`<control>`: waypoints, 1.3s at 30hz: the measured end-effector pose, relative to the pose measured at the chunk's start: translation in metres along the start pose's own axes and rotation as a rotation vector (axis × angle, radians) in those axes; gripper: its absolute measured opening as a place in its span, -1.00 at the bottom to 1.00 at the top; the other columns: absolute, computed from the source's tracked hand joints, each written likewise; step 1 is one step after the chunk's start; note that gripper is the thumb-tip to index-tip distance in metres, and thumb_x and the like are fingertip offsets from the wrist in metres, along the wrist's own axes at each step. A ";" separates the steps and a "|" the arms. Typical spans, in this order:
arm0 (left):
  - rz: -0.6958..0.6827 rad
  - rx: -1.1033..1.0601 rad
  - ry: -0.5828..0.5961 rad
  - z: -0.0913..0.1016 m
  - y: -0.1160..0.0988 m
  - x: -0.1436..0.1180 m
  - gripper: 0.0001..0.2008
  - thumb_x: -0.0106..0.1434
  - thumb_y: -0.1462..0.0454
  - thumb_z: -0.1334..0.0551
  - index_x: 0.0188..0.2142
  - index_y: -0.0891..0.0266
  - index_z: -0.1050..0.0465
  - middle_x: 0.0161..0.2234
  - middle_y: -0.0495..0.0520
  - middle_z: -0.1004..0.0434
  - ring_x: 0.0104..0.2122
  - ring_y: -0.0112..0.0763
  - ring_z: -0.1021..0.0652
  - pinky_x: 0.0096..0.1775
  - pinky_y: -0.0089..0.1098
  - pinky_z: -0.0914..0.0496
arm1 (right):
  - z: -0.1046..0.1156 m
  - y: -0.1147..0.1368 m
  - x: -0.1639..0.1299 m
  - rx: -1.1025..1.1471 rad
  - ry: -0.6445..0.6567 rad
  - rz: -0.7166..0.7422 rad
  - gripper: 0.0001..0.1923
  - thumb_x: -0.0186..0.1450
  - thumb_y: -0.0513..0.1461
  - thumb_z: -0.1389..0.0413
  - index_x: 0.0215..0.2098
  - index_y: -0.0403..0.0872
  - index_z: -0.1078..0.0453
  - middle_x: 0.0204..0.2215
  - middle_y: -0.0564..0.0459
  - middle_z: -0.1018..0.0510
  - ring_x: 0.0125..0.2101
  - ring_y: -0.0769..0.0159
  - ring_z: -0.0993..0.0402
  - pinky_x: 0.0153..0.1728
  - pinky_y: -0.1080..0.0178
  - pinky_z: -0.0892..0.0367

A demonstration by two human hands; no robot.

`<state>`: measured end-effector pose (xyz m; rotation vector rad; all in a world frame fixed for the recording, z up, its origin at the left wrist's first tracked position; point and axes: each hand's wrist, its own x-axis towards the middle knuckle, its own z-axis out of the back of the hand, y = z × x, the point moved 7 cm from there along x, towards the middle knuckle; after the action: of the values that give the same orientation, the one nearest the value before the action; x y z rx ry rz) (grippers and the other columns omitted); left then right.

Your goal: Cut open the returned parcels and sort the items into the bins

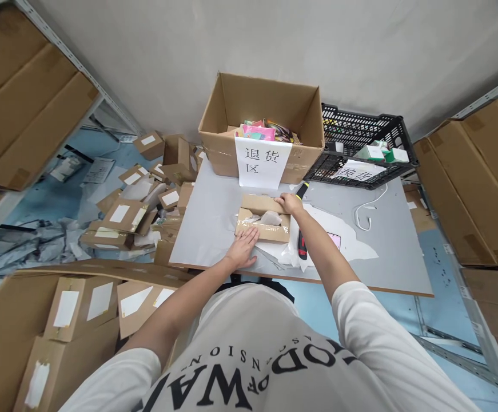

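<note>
Near the front edge of the table (pixel 214 229), a little left of its middle, I see a small cardboard box (pixel 262 224) lying with its top flaps parted and pale wrapping showing inside. My left hand (pixel 242 247) lies flat with the fingers spread, pressing on the box's near left corner and the table just in front of it; it grips nothing. My right hand (pixel 289 202) sits on the far right corner of the box, fingers curled over the raised flap there. Just right of the box, partly under my right forearm, a utility knife (pixel 302 247) with a red and black handle lies on white sheets of paper (pixel 351 240).

Along the back edge of the table stands a big open carton (pixel 266 114) with colourful packets inside and a white paper sign (pixel 262 163) hanging from its front wall. Beside it, at the back right corner, sits a black plastic crate (pixel 362 146) holding small white and green boxes. A white cable (pixel 366 209) curls on the table in front of the crate. Off the left edge, many small labelled parcels (pixel 128 214) lie heaped on the floor.
</note>
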<state>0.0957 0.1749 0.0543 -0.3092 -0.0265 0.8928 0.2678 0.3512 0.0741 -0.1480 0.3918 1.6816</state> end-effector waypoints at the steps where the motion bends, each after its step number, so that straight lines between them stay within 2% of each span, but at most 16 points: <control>1: 0.006 -0.001 0.002 0.000 0.000 0.000 -0.14 0.09 0.11 -0.16 0.29 0.40 0.14 0.31 0.28 0.13 0.30 -0.12 0.10 0.23 -0.08 0.17 | -0.004 -0.002 0.001 0.011 -0.017 -0.045 -0.49 0.35 0.07 0.19 -0.15 -0.08 -0.42 -0.16 -0.14 -0.54 -0.15 0.14 -0.44 -0.22 0.24 -0.25; 5: 0.022 0.000 -0.006 0.003 0.000 0.001 -0.24 0.14 0.20 -0.12 0.29 0.37 0.11 0.31 0.24 0.07 0.29 -0.16 0.05 0.23 -0.11 0.10 | -0.015 -0.001 0.001 0.144 -0.087 -0.069 -0.53 0.39 -0.02 0.22 -0.11 -0.13 -0.39 -0.12 -0.16 -0.51 -0.11 0.18 -0.40 -0.13 0.23 -0.24; 8: 0.014 -0.014 -0.038 0.009 0.004 0.001 -0.34 0.18 0.25 -0.08 0.27 0.31 0.02 0.28 0.21 -0.02 0.27 -0.21 -0.05 0.21 -0.14 0.00 | -0.003 0.001 -0.008 0.275 -0.203 0.038 -0.57 0.39 -0.10 0.21 0.00 -0.18 -0.31 -0.04 -0.18 -0.45 -0.01 0.22 -0.32 -0.01 0.23 -0.19; 10: 0.013 -0.036 -0.075 0.017 0.013 0.000 -0.39 0.21 0.25 -0.07 0.25 0.29 -0.02 0.27 0.21 -0.06 0.25 -0.24 -0.13 0.19 -0.19 -0.06 | 0.015 -0.003 -0.027 0.320 -0.347 0.081 -0.55 0.38 -0.12 0.21 0.11 -0.20 -0.21 0.05 -0.21 -0.37 0.07 0.19 -0.24 0.04 0.19 -0.15; 12: 0.035 -0.056 -0.116 0.027 0.031 0.000 -0.38 0.22 0.19 -0.10 0.25 0.29 -0.04 0.27 0.23 -0.06 0.24 -0.24 -0.16 0.20 -0.20 -0.06 | 0.033 -0.009 -0.060 0.325 -0.527 0.059 -0.51 0.39 -0.13 0.24 0.18 -0.20 -0.11 0.11 -0.24 -0.28 0.13 0.14 -0.16 0.08 0.11 -0.11; 14: 0.069 -0.067 -0.131 0.035 0.054 0.000 -0.26 0.16 0.09 -0.18 0.26 0.32 0.00 0.27 0.28 -0.04 0.25 -0.17 -0.13 0.22 -0.16 -0.01 | 0.037 -0.007 -0.099 0.315 -0.637 0.036 -0.51 0.39 -0.15 0.29 0.21 -0.18 -0.08 0.11 -0.26 -0.27 0.13 0.09 -0.15 0.07 0.03 -0.11; 15: 0.073 -0.074 -0.117 0.037 0.065 0.001 -0.18 0.11 0.06 -0.23 0.26 0.33 0.03 0.27 0.29 -0.03 0.26 -0.14 -0.11 0.22 -0.14 0.00 | 0.032 0.002 -0.114 0.308 -0.612 0.076 -0.53 0.39 -0.17 0.29 0.19 -0.16 -0.12 0.07 -0.26 -0.32 0.10 0.08 -0.20 0.06 0.02 -0.12; 17: 0.030 -0.098 -0.048 0.036 0.081 0.006 -0.08 0.03 0.05 -0.30 0.27 0.33 0.07 0.28 0.31 -0.01 0.27 -0.13 -0.08 0.22 -0.15 -0.02 | 0.008 0.035 -0.134 0.265 -0.400 0.279 -0.59 0.37 -0.17 0.19 0.13 -0.10 -0.21 -0.03 -0.20 -0.42 0.00 0.10 -0.31 0.01 0.05 -0.19; 18: 0.001 -0.110 -0.016 0.036 0.087 0.008 -0.05 0.00 0.06 -0.33 0.27 0.33 0.06 0.28 0.32 -0.01 0.27 -0.12 -0.07 0.21 -0.15 -0.03 | -0.007 0.054 -0.140 0.222 -0.284 0.383 -0.60 0.35 -0.17 0.10 0.11 -0.08 -0.24 -0.03 -0.16 -0.43 -0.01 0.11 -0.32 0.01 0.06 -0.21; 20: -0.050 -0.132 0.020 0.034 0.094 0.015 -0.01 -0.05 0.08 -0.37 0.26 0.35 0.06 0.28 0.34 0.00 0.27 -0.12 -0.05 0.21 -0.18 -0.04 | -0.030 0.085 -0.142 0.124 -0.166 0.481 -0.57 0.29 -0.18 -0.02 0.12 -0.09 -0.23 0.05 -0.15 -0.37 0.03 0.10 -0.28 0.03 0.08 -0.19; 22: -0.075 -0.154 0.023 0.034 0.098 0.021 0.01 -0.08 0.09 -0.39 0.26 0.36 0.06 0.28 0.36 0.02 0.27 -0.12 -0.05 0.21 -0.20 -0.05 | -0.040 0.106 -0.132 0.042 -0.146 0.474 -0.50 0.26 -0.21 -0.07 0.15 -0.12 -0.17 0.14 -0.19 -0.28 0.09 0.08 -0.21 0.06 0.08 -0.15; 24: -0.074 -0.177 0.015 0.033 0.100 0.026 0.02 -0.09 0.08 -0.39 0.26 0.35 0.06 0.28 0.36 0.02 0.27 -0.13 -0.06 0.21 -0.20 -0.07 | -0.043 0.120 -0.117 -0.015 -0.132 0.424 -0.45 0.25 -0.23 -0.09 0.19 -0.15 -0.11 0.13 -0.24 -0.27 0.08 0.07 -0.21 0.05 0.06 -0.15; 26: -0.059 -0.200 0.011 0.032 0.102 0.029 0.03 -0.11 0.06 -0.40 0.26 0.33 0.03 0.27 0.35 0.00 0.26 -0.14 -0.09 0.20 -0.22 -0.09 | -0.043 0.127 -0.103 -0.050 -0.095 0.359 -0.41 0.24 -0.21 -0.12 0.19 -0.18 -0.09 0.06 -0.28 -0.33 0.04 0.05 -0.25 0.02 0.06 -0.18; 29: -0.039 -0.228 -0.003 0.029 0.105 0.029 0.03 -0.14 0.08 -0.42 0.24 0.34 0.00 0.27 0.34 -0.02 0.24 -0.17 -0.14 0.20 -0.26 -0.11 | -0.041 0.129 -0.091 -0.067 -0.029 0.262 -0.43 0.20 -0.17 -0.16 0.13 -0.16 -0.17 0.00 -0.25 -0.37 0.00 0.05 -0.29 -0.05 0.09 -0.24; 34: -0.036 -0.225 0.007 0.023 0.106 0.029 0.02 -0.16 0.10 -0.43 0.23 0.36 -0.03 0.26 0.36 -0.04 0.24 -0.16 -0.15 0.21 -0.18 -0.08 | -0.038 0.134 -0.090 -0.063 0.006 0.244 -0.49 0.12 -0.18 -0.23 0.01 -0.10 -0.25 -0.05 -0.13 -0.43 -0.07 0.11 -0.38 -0.12 0.15 -0.29; 39: -0.051 -0.211 0.025 0.021 0.105 0.031 0.00 -0.14 0.09 -0.42 0.23 0.30 -0.02 0.26 0.34 -0.04 0.23 -0.16 -0.16 0.20 -0.16 -0.07 | -0.036 0.140 -0.097 -0.080 -0.028 0.241 -0.58 0.16 -0.24 -0.18 -0.02 -0.11 -0.26 -0.09 -0.12 -0.48 -0.10 0.11 -0.41 -0.14 0.15 -0.30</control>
<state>0.0320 0.2654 0.0424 -0.5143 -0.1055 0.8364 0.1405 0.2343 0.0953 -0.1403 0.3314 1.9358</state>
